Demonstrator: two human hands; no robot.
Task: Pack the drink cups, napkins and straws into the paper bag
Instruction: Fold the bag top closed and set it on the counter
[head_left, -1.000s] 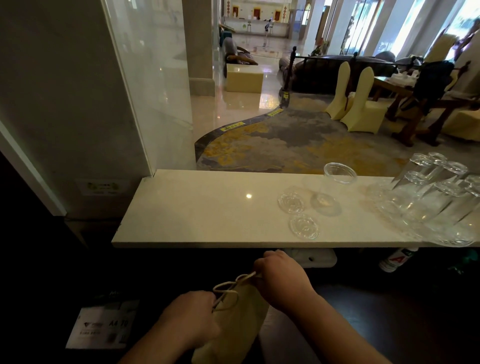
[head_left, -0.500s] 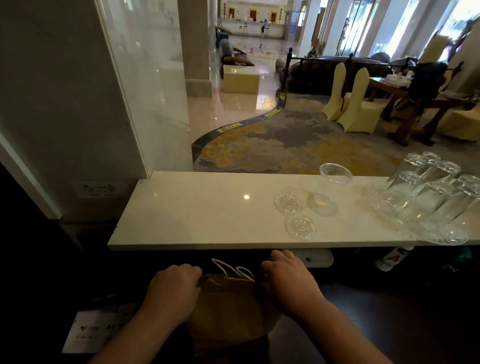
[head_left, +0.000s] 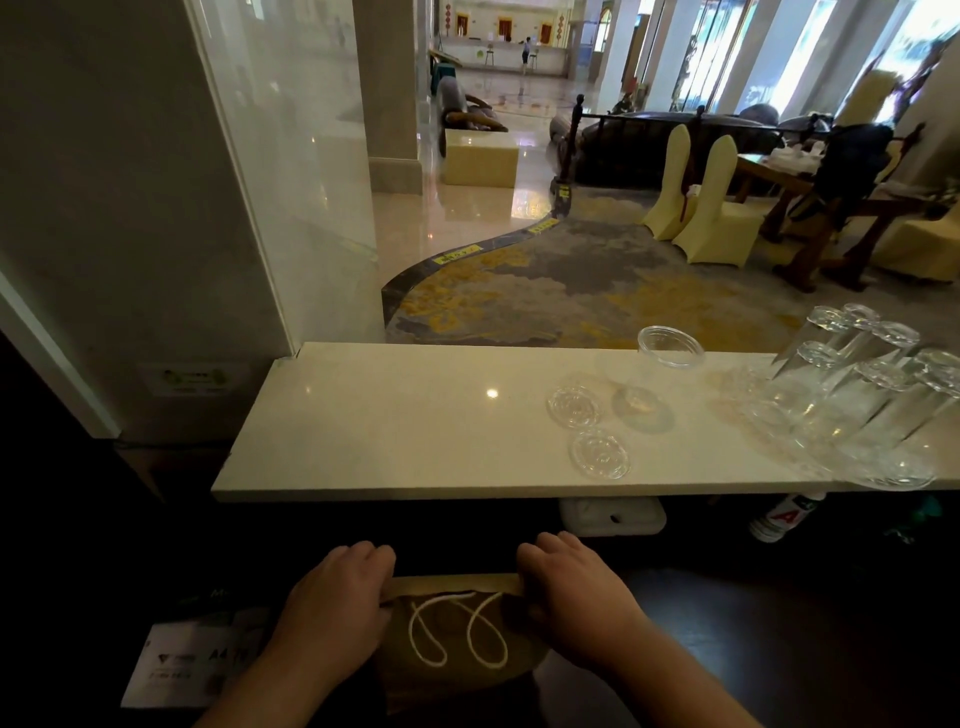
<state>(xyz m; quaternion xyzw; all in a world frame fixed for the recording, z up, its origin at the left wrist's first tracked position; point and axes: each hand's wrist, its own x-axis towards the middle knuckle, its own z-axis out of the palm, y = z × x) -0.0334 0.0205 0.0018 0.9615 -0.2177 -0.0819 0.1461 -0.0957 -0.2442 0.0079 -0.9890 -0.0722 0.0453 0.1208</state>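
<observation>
The brown paper bag (head_left: 457, 639) sits low in the dark space below the front edge of the bench (head_left: 415, 415), between the person's two forearms, its mouth turned up toward the camera. Two white cord handles (head_left: 457, 631) loop down over its near face. The left hand (head_left: 332, 603) has its grip closed on the left end of the bag's top rim, fingers curled over the paper edge; the right hand (head_left: 576, 597) is closed in the same way on the right end of the rim, so the rim runs as a straight band between them. Up on the pale bench, right of its middle, one clear plastic drink cup (head_left: 657, 376) stands upright with its mouth open. Just beside its base lie two clear flat lids (head_left: 575, 407), one touching or nearly touching the cup, the other (head_left: 600, 453) nearer the front edge. Farther right, a cluster of upturned drinking glasses (head_left: 862, 395) crowds the bench's end. Under the bench a white box (head_left: 613, 517) and a white bottle with a red letter (head_left: 784, 517) show in the shadow, and a white printed sheet (head_left: 192, 660) lies at lower left. Beyond the bench spreads a carpeted hall with covered chairs (head_left: 711, 208).
</observation>
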